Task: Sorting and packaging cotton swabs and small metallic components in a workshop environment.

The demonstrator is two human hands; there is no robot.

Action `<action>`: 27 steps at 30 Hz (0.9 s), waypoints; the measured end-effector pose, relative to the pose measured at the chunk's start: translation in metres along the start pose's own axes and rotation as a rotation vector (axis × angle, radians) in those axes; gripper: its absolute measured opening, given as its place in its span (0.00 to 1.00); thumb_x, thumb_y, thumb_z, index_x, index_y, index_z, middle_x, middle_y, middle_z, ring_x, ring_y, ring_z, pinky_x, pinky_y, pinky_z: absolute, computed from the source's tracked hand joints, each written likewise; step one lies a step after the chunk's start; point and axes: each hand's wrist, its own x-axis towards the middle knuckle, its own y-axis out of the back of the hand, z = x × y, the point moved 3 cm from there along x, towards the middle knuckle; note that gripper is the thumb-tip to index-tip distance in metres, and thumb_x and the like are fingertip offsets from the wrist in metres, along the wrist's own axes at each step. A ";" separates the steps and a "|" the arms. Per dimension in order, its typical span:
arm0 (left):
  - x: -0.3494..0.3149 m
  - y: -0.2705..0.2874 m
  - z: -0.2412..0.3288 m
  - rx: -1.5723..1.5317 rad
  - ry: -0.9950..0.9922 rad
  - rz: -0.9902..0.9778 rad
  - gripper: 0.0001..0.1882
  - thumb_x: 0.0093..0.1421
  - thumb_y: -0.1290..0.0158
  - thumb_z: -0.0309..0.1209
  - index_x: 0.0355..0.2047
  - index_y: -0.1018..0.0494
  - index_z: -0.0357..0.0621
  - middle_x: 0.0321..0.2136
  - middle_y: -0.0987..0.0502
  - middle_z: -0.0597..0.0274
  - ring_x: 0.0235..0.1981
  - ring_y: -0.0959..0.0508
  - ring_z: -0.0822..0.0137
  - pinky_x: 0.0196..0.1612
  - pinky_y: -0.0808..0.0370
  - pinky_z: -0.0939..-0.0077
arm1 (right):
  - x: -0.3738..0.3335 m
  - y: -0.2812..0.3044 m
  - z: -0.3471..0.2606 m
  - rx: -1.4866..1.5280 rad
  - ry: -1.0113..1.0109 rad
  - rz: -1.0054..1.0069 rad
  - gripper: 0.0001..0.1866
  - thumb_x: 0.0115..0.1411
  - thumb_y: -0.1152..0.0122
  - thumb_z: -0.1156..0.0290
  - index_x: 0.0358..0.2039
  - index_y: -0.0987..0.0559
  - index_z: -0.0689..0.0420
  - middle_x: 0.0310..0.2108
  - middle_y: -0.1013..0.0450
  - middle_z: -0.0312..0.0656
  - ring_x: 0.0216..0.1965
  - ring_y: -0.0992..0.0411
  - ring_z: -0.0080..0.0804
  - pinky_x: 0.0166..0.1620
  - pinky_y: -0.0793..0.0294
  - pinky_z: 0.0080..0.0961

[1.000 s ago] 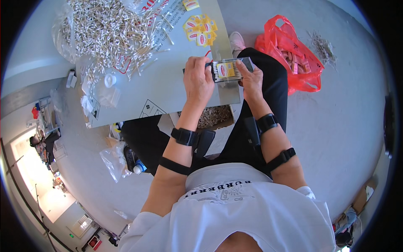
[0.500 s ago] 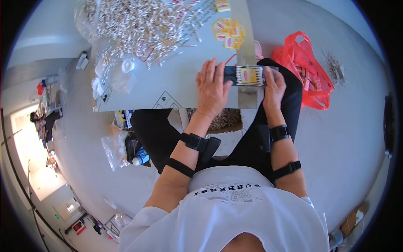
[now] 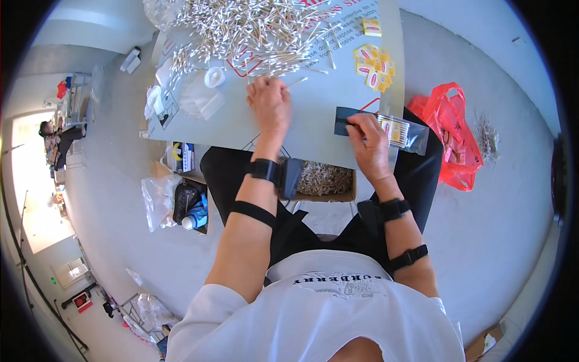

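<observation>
A loose heap of white-tipped cotton swabs (image 3: 247, 30) covers the far part of the table. My left hand (image 3: 270, 102) is at the near edge of the heap, fingers curled down; what they hold, if anything, is hidden. By the table's right edge, my right hand (image 3: 369, 142) has its thumb and fingers together on a dark flat strip (image 3: 344, 119). Just right of those fingers, a clear bag (image 3: 416, 137) holds a row of cotton swabs with a yellow-and-white label card (image 3: 395, 130). The bag's outer end juts past the table edge, over my right leg.
Yellow label cards (image 3: 375, 66) lie at the right of the table (image 3: 313, 130). A round white lid (image 3: 214, 77) and clear plastic bags (image 3: 202, 99) lie left. A red plastic bag (image 3: 449, 120) stands on the floor; a box of swabs (image 3: 325, 181) sits under the table.
My left hand has left the dark strip and moved left and away to the swab heap. My right hand has shifted from the bag's outer end to the strip's side. The view has shifted too.
</observation>
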 end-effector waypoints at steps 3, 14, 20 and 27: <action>-0.028 -0.002 0.025 -0.075 -0.069 -0.004 0.10 0.47 0.40 0.25 0.30 0.27 0.50 0.37 0.30 0.61 0.44 0.32 0.53 0.46 0.36 0.58 | 0.018 -0.030 -0.001 -0.044 -0.033 -0.017 0.15 0.51 0.36 0.79 0.41 0.23 0.58 0.39 0.29 0.44 0.35 0.27 0.41 0.40 0.26 0.33; 0.013 0.009 -0.033 -0.070 0.094 0.060 0.15 0.47 0.36 0.30 0.35 0.28 0.47 0.42 0.32 0.57 0.48 0.35 0.50 0.49 0.39 0.55 | 0.034 -0.054 -0.003 -0.331 0.264 -0.038 0.07 0.48 0.35 0.74 0.29 0.24 0.55 0.36 0.31 0.39 0.39 0.31 0.41 0.42 0.30 0.37; -0.002 0.006 -0.028 -0.182 -0.028 0.094 0.08 0.48 0.39 0.27 0.27 0.28 0.49 0.33 0.30 0.65 0.41 0.32 0.55 0.45 0.38 0.59 | 0.030 -0.051 -0.006 -0.298 0.216 -0.062 0.05 0.47 0.36 0.75 0.25 0.24 0.55 0.33 0.31 0.38 0.37 0.31 0.40 0.41 0.31 0.36; -0.024 0.008 0.012 -0.286 -0.186 -0.068 0.08 0.47 0.38 0.26 0.27 0.25 0.50 0.30 0.28 0.68 0.38 0.30 0.58 0.42 0.37 0.61 | 0.032 -0.048 -0.002 -0.249 0.158 -0.039 0.11 0.42 0.33 0.76 0.28 0.25 0.56 0.36 0.31 0.41 0.40 0.30 0.44 0.41 0.29 0.38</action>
